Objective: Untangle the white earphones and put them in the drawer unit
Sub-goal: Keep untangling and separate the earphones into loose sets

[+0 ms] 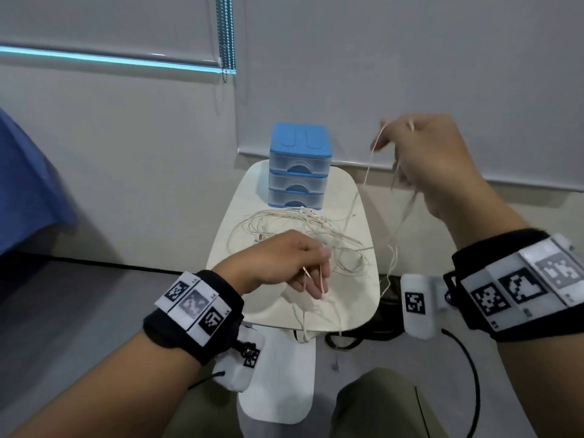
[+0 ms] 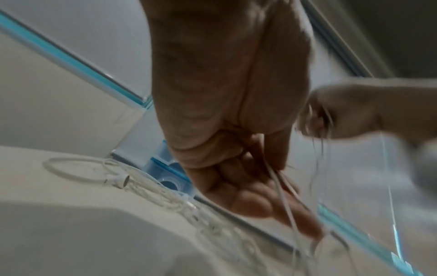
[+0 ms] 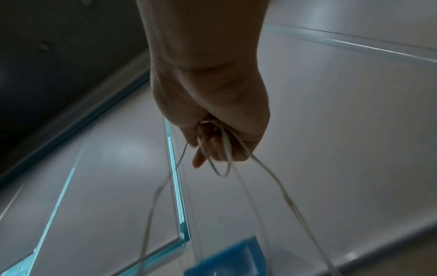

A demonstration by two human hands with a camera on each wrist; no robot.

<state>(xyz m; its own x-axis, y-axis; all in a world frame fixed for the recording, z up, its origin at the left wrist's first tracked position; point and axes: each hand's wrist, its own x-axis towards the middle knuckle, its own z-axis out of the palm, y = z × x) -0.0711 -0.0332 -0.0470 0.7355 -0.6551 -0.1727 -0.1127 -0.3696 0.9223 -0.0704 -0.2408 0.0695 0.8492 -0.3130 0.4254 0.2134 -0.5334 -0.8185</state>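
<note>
A tangle of white earphones (image 1: 303, 229) lies on the small white table (image 1: 363, 298), just in front of the blue three-drawer unit (image 1: 298, 164), whose drawers are all closed. My left hand (image 1: 311, 270) hovers over the table's middle and pinches two cord strands (image 2: 281, 188) between its fingers. My right hand (image 1: 423, 159) is raised high to the right of the drawer unit, fingers curled round several cord loops (image 3: 224, 149) that hang down to the pile. An earbud (image 2: 121, 181) rests on the table in the left wrist view.
The table stands against a grey wall with roller blinds and a bead chain (image 1: 226, 36). A black cable (image 1: 467, 368) runs over the floor at the right. A blue cloth (image 1: 28, 184) sits at the far left. My knee (image 1: 379, 406) is below.
</note>
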